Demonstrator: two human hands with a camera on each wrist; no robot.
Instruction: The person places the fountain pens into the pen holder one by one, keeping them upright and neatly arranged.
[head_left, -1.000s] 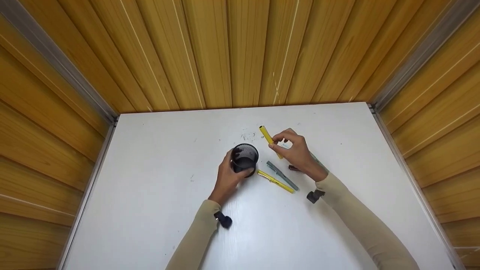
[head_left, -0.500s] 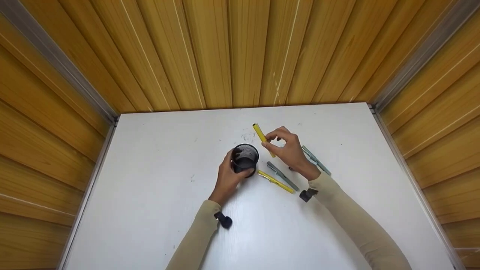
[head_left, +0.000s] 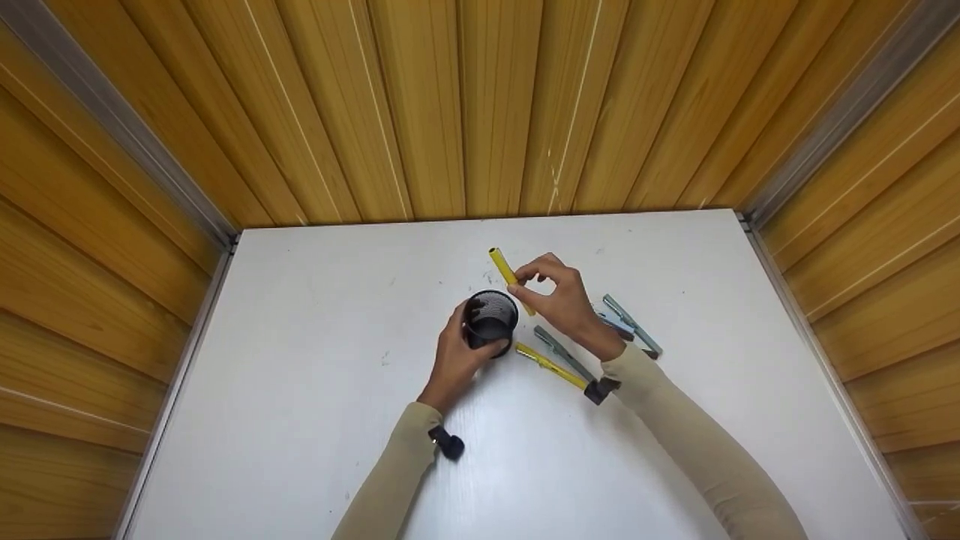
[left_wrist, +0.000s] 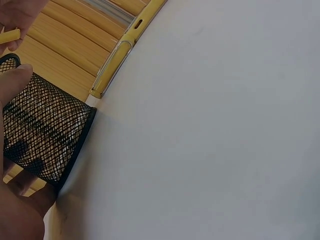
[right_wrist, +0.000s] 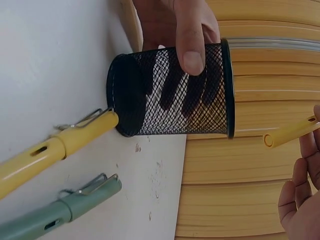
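Closest to me on the white table [head_left: 337,337], my left hand [head_left: 456,352] is wrapped round a black wire-mesh cup [right_wrist: 167,112] that stands upright, my thumb lying near its rim. I judge it light and stiff, easily tipped, so round the wall is a sound place to hold it. Just to its right lie a slim yellow pen with a metal clip [head_left: 550,365] and, beside that, a grey-green clipped pen [head_left: 564,352]. The yellow one's end is so near the cup's base that I can't tell whether they touch; it would hinder sliding the cup that way.

A little beyond, my right hand [head_left: 559,300] pinches a yellow plastic-looking pen [head_left: 501,265] between thumb and fingers, tilted, its lower end above rim level and apart from the cup. I expect it to be light, rigid and rather slippery; holding it above the middle would keep my fingertips off the rim.

Off to the right, another grey-green pen [head_left: 632,324] lies near a light-blue item [head_left: 615,322], which my wrist partly hides. Past the table's far edge rises a brown-yellow wall of wood-look panels [head_left: 487,112], in nobody's way.
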